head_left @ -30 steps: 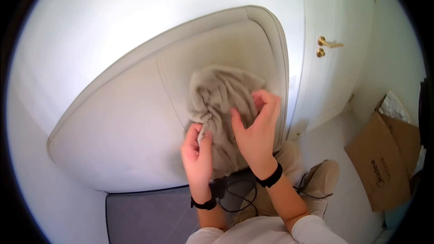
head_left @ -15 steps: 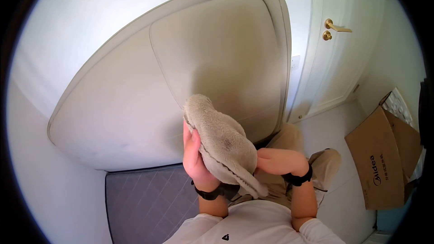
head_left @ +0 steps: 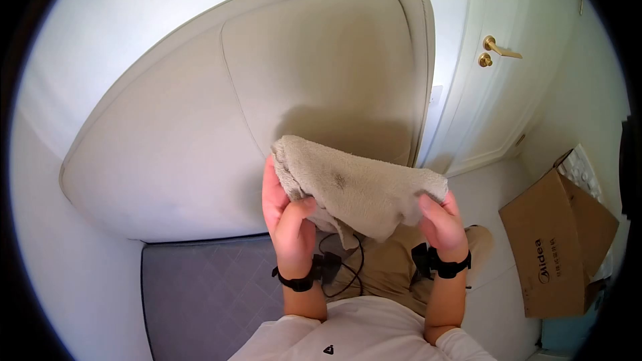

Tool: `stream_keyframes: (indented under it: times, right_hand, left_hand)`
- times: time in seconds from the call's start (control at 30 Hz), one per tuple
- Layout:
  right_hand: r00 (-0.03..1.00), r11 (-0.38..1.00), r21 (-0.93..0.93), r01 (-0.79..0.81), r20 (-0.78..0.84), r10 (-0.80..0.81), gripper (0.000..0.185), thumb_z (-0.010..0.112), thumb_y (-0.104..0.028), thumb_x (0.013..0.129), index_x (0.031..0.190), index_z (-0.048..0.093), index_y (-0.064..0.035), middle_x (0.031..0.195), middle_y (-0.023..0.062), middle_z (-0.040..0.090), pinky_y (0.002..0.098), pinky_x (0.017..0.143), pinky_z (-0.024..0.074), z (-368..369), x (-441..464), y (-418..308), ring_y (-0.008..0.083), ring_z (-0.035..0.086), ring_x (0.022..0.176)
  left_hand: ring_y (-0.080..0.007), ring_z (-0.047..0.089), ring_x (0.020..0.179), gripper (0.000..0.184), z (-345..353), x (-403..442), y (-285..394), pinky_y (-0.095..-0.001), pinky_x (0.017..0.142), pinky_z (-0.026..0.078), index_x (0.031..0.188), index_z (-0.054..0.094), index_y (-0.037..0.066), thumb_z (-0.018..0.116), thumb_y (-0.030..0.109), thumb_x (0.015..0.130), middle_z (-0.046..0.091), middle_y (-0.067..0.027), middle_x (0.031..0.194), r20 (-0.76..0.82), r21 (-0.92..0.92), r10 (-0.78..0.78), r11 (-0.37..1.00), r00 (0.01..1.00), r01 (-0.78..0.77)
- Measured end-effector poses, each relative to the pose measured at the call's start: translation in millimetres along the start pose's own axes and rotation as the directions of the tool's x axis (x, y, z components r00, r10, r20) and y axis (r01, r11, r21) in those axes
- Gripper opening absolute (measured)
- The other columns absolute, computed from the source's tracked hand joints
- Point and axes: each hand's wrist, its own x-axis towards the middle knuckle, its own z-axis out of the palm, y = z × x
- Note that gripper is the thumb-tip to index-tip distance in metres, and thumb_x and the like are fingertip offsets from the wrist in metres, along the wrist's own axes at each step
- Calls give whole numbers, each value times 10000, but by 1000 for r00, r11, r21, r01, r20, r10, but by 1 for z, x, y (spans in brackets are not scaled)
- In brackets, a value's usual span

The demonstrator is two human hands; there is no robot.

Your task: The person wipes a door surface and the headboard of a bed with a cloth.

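A beige, fuzzy cleaning cloth (head_left: 361, 187) with a dark smudge near its middle is stretched between both hands, in front of my lap. My left hand (head_left: 289, 217) grips its left end, thumb on the near side. At the right end, my right hand (head_left: 443, 219) pinches the cloth's corner between thumb and fingers. The lower edge hangs in loose folds. Behind the cloth stands a large beige padded headboard (head_left: 321, 60), with a faint bluish-grey mark low on its left part.
A grey quilted mattress (head_left: 207, 294) lies at the lower left, against the headboard. To the right are a brown cardboard box (head_left: 548, 247) and a white door (head_left: 508, 93) with a brass handle (head_left: 501, 48). A black cable (head_left: 361, 267) loops by my lap.
The cloth was bunched and hanging over my left hand; now it is spread out sideways. My right hand has risen to hold its right corner.
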Motion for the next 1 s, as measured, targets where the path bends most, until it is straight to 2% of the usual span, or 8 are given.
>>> stream_keyframes:
  times: [0.23, 0.37, 0.57, 0.7, 0.73, 0.83, 0.93, 1.0]
  right_hand:
    - [915, 815, -547, 191, -201, -350, 148, 654, -131, 1024, 950, 692, -9, 820, -83, 619, 227, 659, 411, 29, 19, -19, 21, 498, 741]
    - [874, 805, -570, 164, -294, -386, 155, 671, -135, 1017, 929, 687, -8, 764, -98, 581, 216, 602, 368, 21, 22, -23, 5, 449, 681]
    - [847, 792, -587, 169, -325, -421, 152, 685, -133, 1009, 931, 705, -4, 742, -104, 564, 209, 588, 349, 14, 20, -20, 1, 434, 666]
    - [844, 780, -590, 209, -294, -449, 153, 676, -133, 1015, 977, 725, 7, 742, -105, 565, 202, 590, 352, 13, 23, -19, -2, 435, 672]
    - [842, 771, -596, 226, -279, -462, 157, 673, -133, 1017, 989, 728, 10, 743, -104, 566, 201, 592, 355, 12, 21, -17, -3, 435, 673]
    - [855, 771, -588, 243, -246, -457, 176, 652, -138, 1029, 1018, 725, 23, 749, -110, 575, 211, 583, 365, 26, 34, -27, 2, 439, 665]
    - [785, 620, -672, 405, -93, -612, 181, 635, -148, 1028, 991, 680, 24, 666, -27, 540, 253, 549, 368, 55, 83, -63, 63, 456, 623]
    - [763, 457, -779, 430, 43, -645, 181, 634, -158, 1002, 975, 649, 21, 726, 90, 581, 302, 598, 427, 79, 123, -99, 182, 535, 655]
  left_hand:
    - [-88, 610, 938, 386, -31, 5, -11, -223, 858, 465, 1172, 611, -37, 490, -115, 815, 684, -35, 1030, 50, 351, 198, 914, 979, -203]
    - [-66, 597, 843, 291, -44, 4, -6, -207, 759, 472, 1040, 650, -51, 489, -142, 815, 687, -13, 943, 161, 569, 271, 760, 949, -314]
    - [-66, 580, 885, 240, -44, 3, -6, -205, 810, 440, 1092, 658, -28, 527, -60, 894, 678, -6, 976, -116, 418, 166, 903, 979, -103]
    - [-104, 623, 998, 421, -39, 8, 0, -247, 929, 459, 1310, 605, -55, 504, -49, 902, 706, -57, 1108, -235, 250, 76, 968, 969, -15]
    - [-165, 623, 1167, 539, -46, 6, -5, -290, 1040, 441, 1430, 513, -74, 470, -70, 893, 682, -127, 1271, -204, 241, 92, 970, 975, -41]
    - [-221, 566, 1314, 629, -48, 21, -4, -327, 1118, 402, 1514, 395, -86, 429, -96, 886, 592, -190, 1429, -21, 309, 222, 929, 975, -205]
    - [-229, 463, 1415, 709, -29, 64, 34, -343, 1166, 355, 1581, 256, -79, 381, -138, 886, 471, -186, 1547, 67, 453, 316, 835, 946, -311]
    - [-320, 450, 1428, 684, -15, 110, 59, -406, 1183, 350, 1566, 287, -72, 392, -131, 892, 464, -223, 1541, 270, 683, 517, 491, 812, -540]
